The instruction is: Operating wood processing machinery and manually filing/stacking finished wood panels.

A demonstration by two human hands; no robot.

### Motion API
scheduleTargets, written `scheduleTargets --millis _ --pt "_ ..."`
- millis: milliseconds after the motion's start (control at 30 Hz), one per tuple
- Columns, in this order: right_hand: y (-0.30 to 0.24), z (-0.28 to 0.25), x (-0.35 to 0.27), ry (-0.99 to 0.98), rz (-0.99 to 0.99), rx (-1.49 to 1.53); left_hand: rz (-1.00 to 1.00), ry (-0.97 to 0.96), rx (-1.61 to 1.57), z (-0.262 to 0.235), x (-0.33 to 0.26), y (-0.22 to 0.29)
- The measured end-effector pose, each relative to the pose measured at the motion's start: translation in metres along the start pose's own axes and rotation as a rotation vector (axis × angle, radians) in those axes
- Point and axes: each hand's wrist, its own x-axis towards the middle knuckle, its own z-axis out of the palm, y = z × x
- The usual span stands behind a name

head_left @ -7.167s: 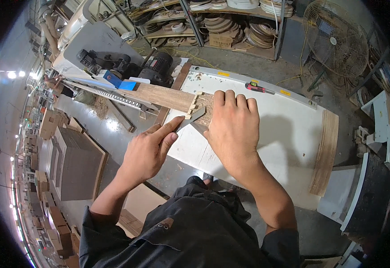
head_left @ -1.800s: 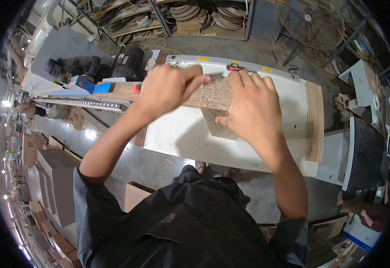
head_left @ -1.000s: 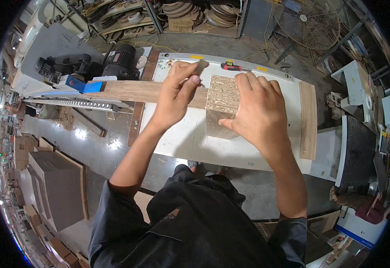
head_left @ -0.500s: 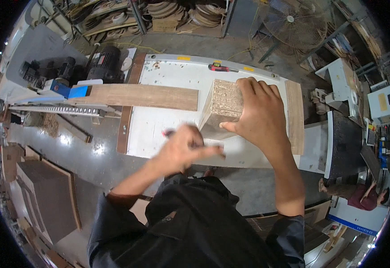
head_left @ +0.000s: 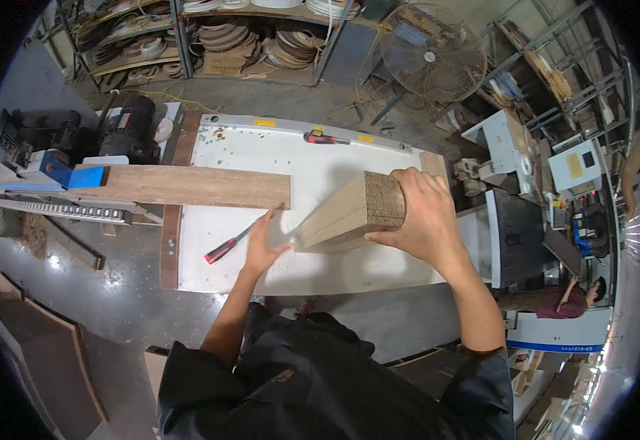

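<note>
The particleboard block [head_left: 353,211], judged stiff and fairly heavy, is gripped at its rough end by the right hand [head_left: 419,220]; the left hand [head_left: 261,246], apparently open, steadies its near face.

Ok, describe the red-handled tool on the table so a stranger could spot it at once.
Start at the white worktable in the middle of the workshop. Near its front left part, just left of the left hand, lies a slim tool with a red and black handle. It is the only small red item there; the long brown wooden plank lies behind it.
</note>
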Motion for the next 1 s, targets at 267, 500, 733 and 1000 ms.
scheduleTargets --millis 267,500,733,1000 --pt "-0.006 -0.002 -0.003 0.013 0.017 -0.039 -0.009 -0.515 -0.164 0.090 0.011 -0.020" --pt "0.016 -0.009 -0.018 0.030 -0.008 0.032 -0.024 -0.580 -0.071 0.099 -0.007 -0.056" --pt "0.141 0.045 -0.051 -0.028 0.144 0.707 -0.144 -0.528 -0.320 -0.067 -0.087 -0.022" --pt "0.118 0.295 -0.039 -0.800 0.467 1.560 -1.032 -0.074 -0.489 -0.254 -0.293 0.131"
